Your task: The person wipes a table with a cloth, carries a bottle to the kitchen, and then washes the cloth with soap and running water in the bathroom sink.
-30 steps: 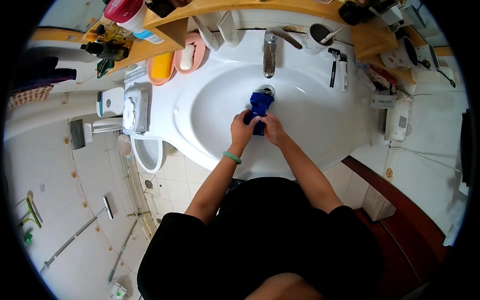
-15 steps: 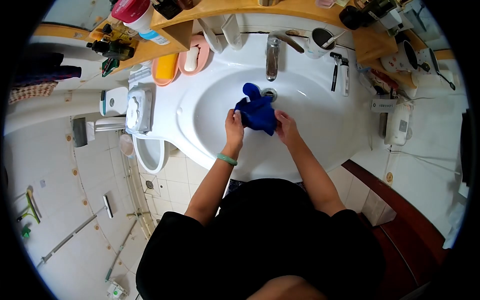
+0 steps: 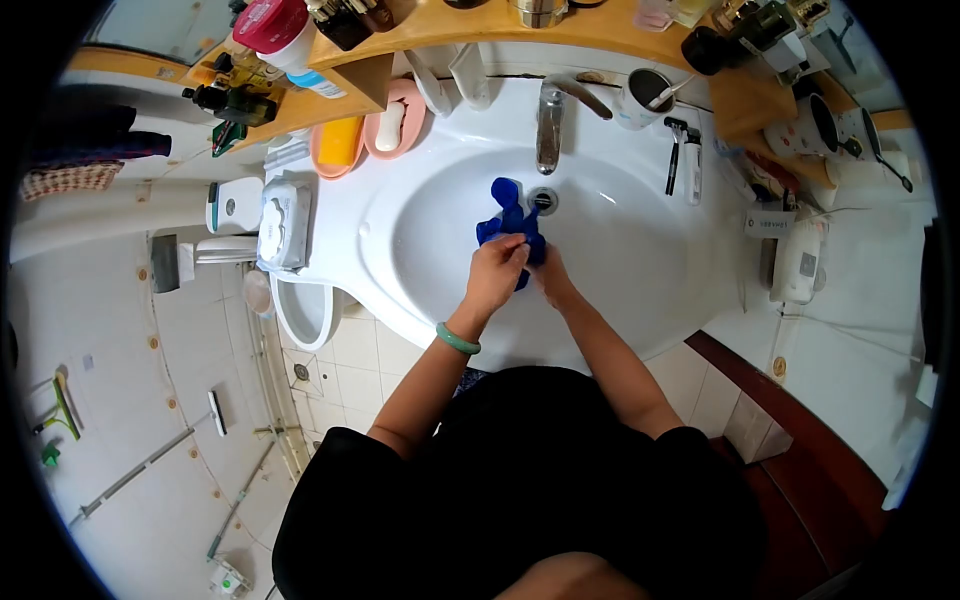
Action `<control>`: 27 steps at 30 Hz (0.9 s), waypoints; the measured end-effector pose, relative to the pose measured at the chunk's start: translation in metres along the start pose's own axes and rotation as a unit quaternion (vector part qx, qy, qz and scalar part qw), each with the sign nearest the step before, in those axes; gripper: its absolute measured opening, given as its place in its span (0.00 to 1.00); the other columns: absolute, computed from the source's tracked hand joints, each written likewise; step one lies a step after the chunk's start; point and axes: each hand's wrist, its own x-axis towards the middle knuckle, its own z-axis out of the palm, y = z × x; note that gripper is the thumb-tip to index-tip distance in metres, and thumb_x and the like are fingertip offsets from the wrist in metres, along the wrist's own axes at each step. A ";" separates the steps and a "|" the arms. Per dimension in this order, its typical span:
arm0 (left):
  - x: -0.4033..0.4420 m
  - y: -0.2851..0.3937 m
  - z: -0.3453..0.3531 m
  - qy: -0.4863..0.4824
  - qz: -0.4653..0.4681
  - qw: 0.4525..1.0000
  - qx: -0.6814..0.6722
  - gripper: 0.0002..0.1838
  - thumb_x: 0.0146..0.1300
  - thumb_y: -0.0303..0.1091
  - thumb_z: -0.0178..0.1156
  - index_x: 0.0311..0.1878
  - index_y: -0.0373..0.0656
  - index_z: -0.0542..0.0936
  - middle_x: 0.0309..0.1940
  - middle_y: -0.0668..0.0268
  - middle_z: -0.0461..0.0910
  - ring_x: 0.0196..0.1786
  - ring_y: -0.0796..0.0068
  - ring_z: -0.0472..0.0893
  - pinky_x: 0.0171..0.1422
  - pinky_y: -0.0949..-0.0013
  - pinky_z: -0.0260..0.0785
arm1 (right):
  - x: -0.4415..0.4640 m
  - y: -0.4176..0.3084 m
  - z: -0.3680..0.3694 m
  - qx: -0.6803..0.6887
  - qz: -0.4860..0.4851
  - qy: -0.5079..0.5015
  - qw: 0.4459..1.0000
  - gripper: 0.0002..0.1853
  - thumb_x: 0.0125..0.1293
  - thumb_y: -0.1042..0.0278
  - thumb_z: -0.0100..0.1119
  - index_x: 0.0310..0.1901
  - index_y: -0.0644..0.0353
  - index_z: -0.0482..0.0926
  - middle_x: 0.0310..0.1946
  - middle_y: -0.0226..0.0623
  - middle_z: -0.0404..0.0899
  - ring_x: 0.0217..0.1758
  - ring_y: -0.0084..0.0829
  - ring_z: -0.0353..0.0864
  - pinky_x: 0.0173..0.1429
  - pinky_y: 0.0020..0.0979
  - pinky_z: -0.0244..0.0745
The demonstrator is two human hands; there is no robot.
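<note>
A deep blue cloth (image 3: 509,214), bunched and wet-looking, is held over the white sink basin (image 3: 640,270), just left of the drain (image 3: 543,200). My left hand (image 3: 494,272), with a green bangle (image 3: 458,339) on its wrist, pinches the cloth from the near side. Close beside it, my right hand (image 3: 553,276) grips the cloth's right edge; its fingertips are partly hidden. Above the drain stands the chrome faucet (image 3: 549,130), with no water seen running.
Behind the basin on the left are pink soap dishes (image 3: 408,95) with soap. To the right stand a cup (image 3: 640,100) with a toothbrush and a razor (image 3: 674,155). A pack of wipes (image 3: 285,225) sits at the left edge. The wooden shelf (image 3: 430,38) runs along the back.
My hands have come closer together, the left moving right and over the cloth. The cloth has gone from spread out between them to gathered and narrower.
</note>
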 end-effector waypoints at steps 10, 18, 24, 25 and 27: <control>0.067 -0.107 0.037 0.017 -0.214 0.860 -0.463 0.27 0.55 0.46 0.61 0.57 0.49 0.69 0.47 0.60 0.73 0.46 0.63 0.76 0.50 0.62 0.71 | -0.035 -0.026 0.007 0.335 0.168 0.066 0.925 0.14 0.47 0.79 0.47 0.38 0.66 0.77 0.30 0.34 0.76 0.34 0.31 0.78 0.37 0.32 0.76; 0.054 -0.080 0.077 -0.078 -0.204 0.803 -0.555 0.20 0.69 0.48 0.42 0.48 0.42 0.74 0.43 0.62 0.78 0.44 0.66 0.79 0.50 0.63 0.73 | 0.004 -0.045 0.004 -0.469 -0.048 0.252 0.845 0.22 0.57 0.51 0.61 0.35 0.66 0.77 0.29 0.44 0.78 0.32 0.45 0.78 0.38 0.39 0.72; 0.104 -0.155 0.085 -0.195 -0.225 0.735 -0.610 0.24 0.69 0.56 0.40 0.44 0.45 0.74 0.38 0.64 0.78 0.42 0.68 0.77 0.50 0.65 0.72 | -0.018 -0.032 0.007 -0.402 -0.202 0.248 0.858 0.19 0.57 0.55 0.58 0.43 0.61 0.75 0.45 0.51 0.75 0.47 0.48 0.76 0.47 0.45 0.73; 0.108 -0.162 0.085 -0.198 -0.227 0.733 -0.610 0.24 0.69 0.56 0.40 0.44 0.45 0.74 0.38 0.64 0.78 0.42 0.68 0.77 0.50 0.65 0.72 | -0.019 -0.031 0.012 -0.404 -0.200 0.250 0.857 0.19 0.57 0.55 0.58 0.43 0.61 0.75 0.45 0.51 0.75 0.47 0.48 0.76 0.47 0.45 0.73; 0.115 -0.171 0.098 -0.133 -0.154 0.855 -0.476 0.20 0.70 0.49 0.40 0.42 0.43 0.73 0.35 0.63 0.77 0.37 0.69 0.78 0.44 0.64 0.72 | -0.015 -0.036 0.009 -0.439 -0.143 0.268 0.846 0.21 0.58 0.50 0.58 0.41 0.61 0.78 0.39 0.49 0.79 0.43 0.50 0.78 0.46 0.45 0.73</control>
